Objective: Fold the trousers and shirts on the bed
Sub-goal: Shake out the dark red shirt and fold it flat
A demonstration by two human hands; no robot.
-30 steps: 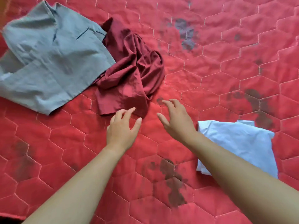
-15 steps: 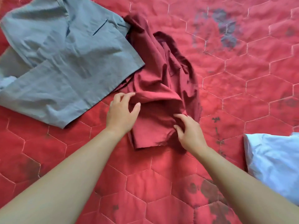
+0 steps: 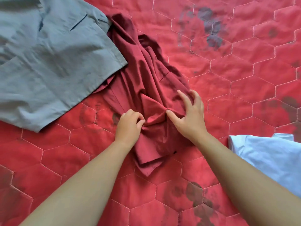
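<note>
Both hands have come together on the maroon garment (image 3: 146,75) since half a second ago, when they sat apart at its left and near right edges. Now they are close to each other at its middle, and the cloth between them is bunched into tight creases.

Nearest to me, two bare forearms reach out over the red quilted bed cover (image 3: 244,88), which is stitched in hexagons and has dark stains (image 3: 195,196) on the near patch between the arms. At the near right, beside the right forearm, lies a white garment (image 3: 268,159), flat and apparently folded, running off the right edge of view.

A little farther on, the left hand (image 3: 128,128) is curled tight, its fingers tucked into a gathered fold of the maroon garment. Just to its right, the right hand (image 3: 189,116) has its thumb pressed into the same ridge of cloth, with its fingers arched and hooked over the garment's right side, so it is holding a pinch of fabric too.

That garment lies crumpled in the middle of the bed. Its near corner points toward the person and its far end runs away to the left.

Its far left edge is tucked under a grey garment (image 3: 53,59), spread fairly flat across the far left, with a pocket slit showing. More dark marks (image 3: 211,35) blot the cover at the far right.
</note>
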